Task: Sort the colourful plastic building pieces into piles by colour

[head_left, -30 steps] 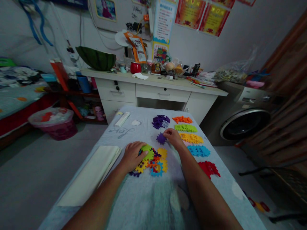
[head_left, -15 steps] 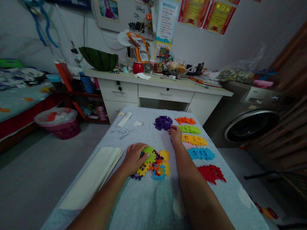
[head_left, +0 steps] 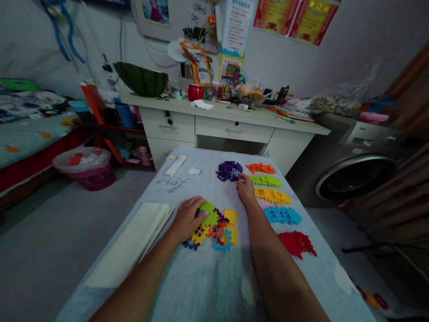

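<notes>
My left hand [head_left: 189, 218] rests at the left of a mixed pile of plastic interlocking building pieces [head_left: 219, 235]. Its thumb lies over a green toothed piece [head_left: 210, 215], with the fingers curled round the far side. Farther up the table, my right hand [head_left: 246, 188] has its fingertips closed at the near right edge of the purple pieces [head_left: 228, 170]. A purple piece there looks tilted and catches the light. Right of that forearm, sorted groups run down the table: orange [head_left: 260, 168], green [head_left: 266, 180], yellow [head_left: 273, 196], blue [head_left: 283, 215] and red [head_left: 296, 244].
A folded white cloth [head_left: 129, 246] lies along the table's left side, and a white stick-like box [head_left: 175, 166] sits near the far left corner. Behind the table stands a cluttered white desk [head_left: 231, 120]. A washing machine [head_left: 348, 156] is at the right.
The purple piece by my right fingertips now shows a lighter, tilted face. My left hand keeps its place on the green piece. The whole view has shifted slightly.
</notes>
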Demonstrator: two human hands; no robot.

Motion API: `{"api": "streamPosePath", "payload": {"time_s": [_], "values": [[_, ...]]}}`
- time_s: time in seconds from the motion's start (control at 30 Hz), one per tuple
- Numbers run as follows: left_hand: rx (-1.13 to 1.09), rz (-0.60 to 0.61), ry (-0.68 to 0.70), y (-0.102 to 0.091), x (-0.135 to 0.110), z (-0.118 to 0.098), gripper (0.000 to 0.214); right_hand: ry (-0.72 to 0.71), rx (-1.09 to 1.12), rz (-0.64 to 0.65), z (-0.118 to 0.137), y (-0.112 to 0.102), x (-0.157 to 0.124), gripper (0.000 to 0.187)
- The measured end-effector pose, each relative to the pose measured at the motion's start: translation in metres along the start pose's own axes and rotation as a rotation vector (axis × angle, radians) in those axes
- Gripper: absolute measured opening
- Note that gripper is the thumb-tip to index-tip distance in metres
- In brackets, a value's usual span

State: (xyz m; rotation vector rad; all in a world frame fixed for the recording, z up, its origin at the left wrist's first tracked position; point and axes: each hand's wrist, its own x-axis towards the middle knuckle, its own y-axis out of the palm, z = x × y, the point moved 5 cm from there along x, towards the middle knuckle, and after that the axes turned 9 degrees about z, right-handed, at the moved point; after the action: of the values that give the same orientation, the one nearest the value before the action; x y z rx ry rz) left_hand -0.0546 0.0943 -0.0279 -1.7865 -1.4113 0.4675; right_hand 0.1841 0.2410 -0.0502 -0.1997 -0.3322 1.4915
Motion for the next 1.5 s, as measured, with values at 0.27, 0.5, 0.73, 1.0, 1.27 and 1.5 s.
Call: {"api": "streamPosePath", "payload": {"time_s": [0.27, 0.5, 0.73, 1.0, 1.27, 1.5], "values": [[-0.122, -0.101, -0.042, -0.009, -0.001, 0.002, 0.035, -0.097, -0.199, 0.006, 0.011, 0.000, -0.004, 0.037], [-0.120, -0.115, -0.099, -0.008, -0.003, 0.004, 0.035, -0.179, -0.143, 0.398, 0.066, 0.029, -0.023, 0.018], [-0.141, -0.201, -0.095, -0.010, -0.001, 0.010, 0.040, -0.194, -0.764, 0.782, 0.099, 0.073, -0.075, 0.027], [-0.116, -0.119, -0.109, -0.003, 0.000, 0.006, 0.045, -0.233, -0.769, 0.672, 0.101, 0.078, -0.094, 0.047], [-0.180, -0.078, -0.095, 0.001, 0.000, 0.006, 0.047, -0.152, -0.326, 0.489, 0.087, 0.045, -0.084, 0.022], [-0.064, -0.055, -0.072, 0.006, 0.001, 0.008, 0.034, 0.008, -0.243, 0.199, 0.063, -0.058, -0.034, 0.025]]}}
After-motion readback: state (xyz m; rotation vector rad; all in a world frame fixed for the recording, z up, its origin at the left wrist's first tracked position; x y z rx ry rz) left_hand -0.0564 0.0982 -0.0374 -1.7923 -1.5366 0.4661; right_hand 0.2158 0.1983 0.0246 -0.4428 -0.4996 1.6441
